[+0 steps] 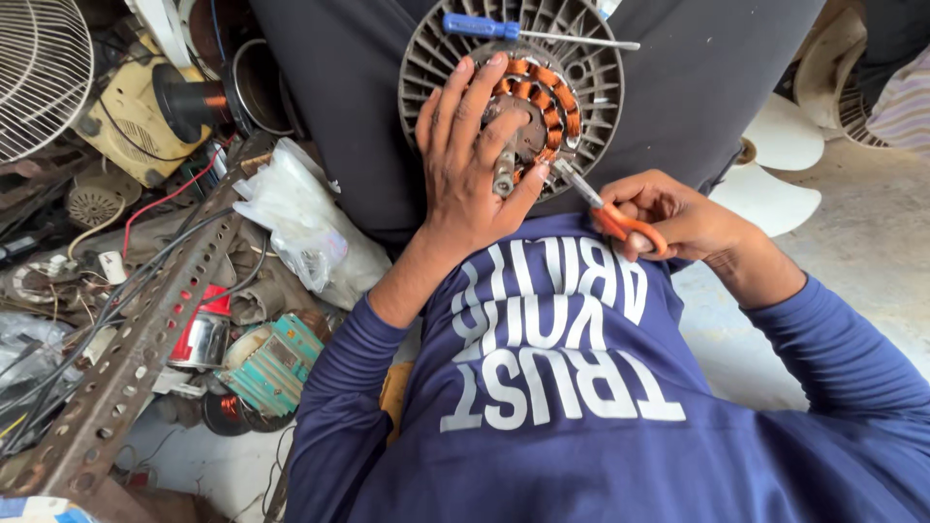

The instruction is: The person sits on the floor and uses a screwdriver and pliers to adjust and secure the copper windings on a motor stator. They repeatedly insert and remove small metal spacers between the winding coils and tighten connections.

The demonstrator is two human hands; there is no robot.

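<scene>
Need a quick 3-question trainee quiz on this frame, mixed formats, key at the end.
1. True or false: the left hand rests flat on the fan motor.
2. The right hand holds: A) pliers B) orange-handled scissors C) a hammer.
3. Fill in: the blue-handled ____ lies across the motor's top edge.

Key: 1 true; 2 B; 3 screwdriver.
</scene>
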